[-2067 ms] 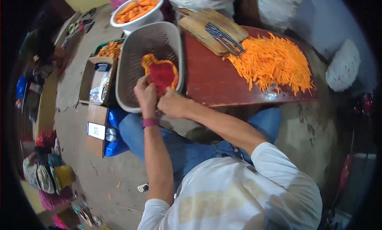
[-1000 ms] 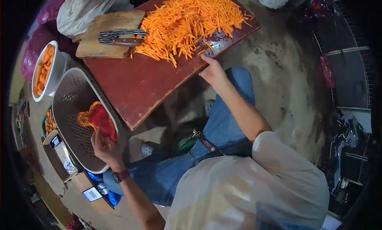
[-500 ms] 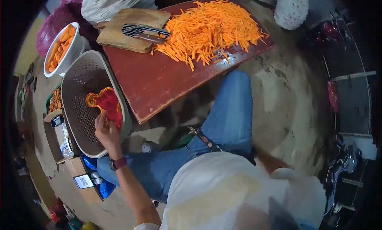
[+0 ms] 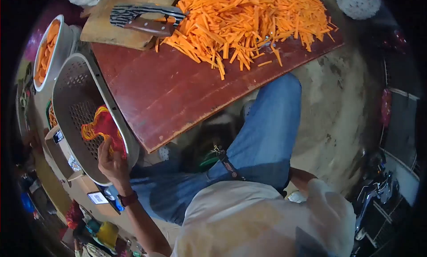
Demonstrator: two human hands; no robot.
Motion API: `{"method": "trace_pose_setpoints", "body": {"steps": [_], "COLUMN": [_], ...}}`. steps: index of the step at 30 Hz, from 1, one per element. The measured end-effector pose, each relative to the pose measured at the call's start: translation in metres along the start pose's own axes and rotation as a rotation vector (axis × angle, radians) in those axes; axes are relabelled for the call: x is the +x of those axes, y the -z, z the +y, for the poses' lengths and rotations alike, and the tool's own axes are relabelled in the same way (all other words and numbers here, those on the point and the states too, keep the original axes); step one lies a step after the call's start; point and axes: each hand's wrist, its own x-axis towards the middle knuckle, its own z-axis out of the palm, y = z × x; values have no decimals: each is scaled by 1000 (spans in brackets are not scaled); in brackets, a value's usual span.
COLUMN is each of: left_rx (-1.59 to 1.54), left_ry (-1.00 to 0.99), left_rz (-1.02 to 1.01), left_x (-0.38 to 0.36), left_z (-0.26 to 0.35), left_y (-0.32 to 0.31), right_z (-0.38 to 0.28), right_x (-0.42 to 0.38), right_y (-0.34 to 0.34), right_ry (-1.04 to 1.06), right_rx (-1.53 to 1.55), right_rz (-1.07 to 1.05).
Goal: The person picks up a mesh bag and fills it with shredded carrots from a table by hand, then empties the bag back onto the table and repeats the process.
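My left hand [image 4: 113,166], with a dark band at the wrist, is closed on the edge of a red cloth with a yellow-orange fringe [image 4: 114,132]. The cloth lies inside a grey perforated plastic basket [image 4: 60,94]. Of my right arm [image 4: 302,178] only a part shows at my side; the hand is hidden behind my leg and shirt. Right of the basket stands a red-brown table [image 4: 164,94] with a large heap of carrot sticks [image 4: 249,23]. A knife with a brown handle and a zebra-striped part [image 4: 144,21] rests on a wooden cutting board [image 4: 111,34].
A white tub of peeled carrots [image 4: 49,54] stands beyond the basket. Close to the basket's near end are a cardboard box [image 4: 62,161] and a QR code card [image 4: 97,198]. Motorcycle parts [image 4: 378,190] show at the right. Several colourful items and a person are at lower left.
The view has shifted closer to the table, so the carrots and knife look larger. My left hand keeps its grip on the cloth in the basket, with little other movement.
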Motion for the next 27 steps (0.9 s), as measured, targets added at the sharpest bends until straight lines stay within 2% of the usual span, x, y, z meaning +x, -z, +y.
{"method": "trace_pose_setpoints", "body": {"steps": [2,5,9,12,13,16,17,21,24,27], "left_rx": [93,175,119,129,64,146,60,-90,42,91], "left_ry": [-156,-110,81,-61,70,-84,-126,-47,-202,-231], "left_rz": [16,24,9,-4,-20,38,58,176,227,254], "left_x": [4,5,5,9,2,0,-3,-4,-2,-5], "left_z": [-7,2,22,24,30,9,8,-11,-12,-6], "left_y": [2,1,-5,-8,-5,0,-1,-6,-5,-4], "right_z": [0,-2,-5,-2,0,-1,-6,-39,-106,-179], "right_x": [-1,-2,5,12,14,26,32,64,99,92], "right_y": [7,17,26,34,37,49,55,85,108,92], "right_ry": [-19,-37,-26,21,44,119,146,294,512,669], "right_rx": [-56,-130,-203,-267,-288,-339,-351,-378,-171,463], "right_rz": [-3,-9,-22,-37,-45,-56,-60,-46,-25,-137]}}
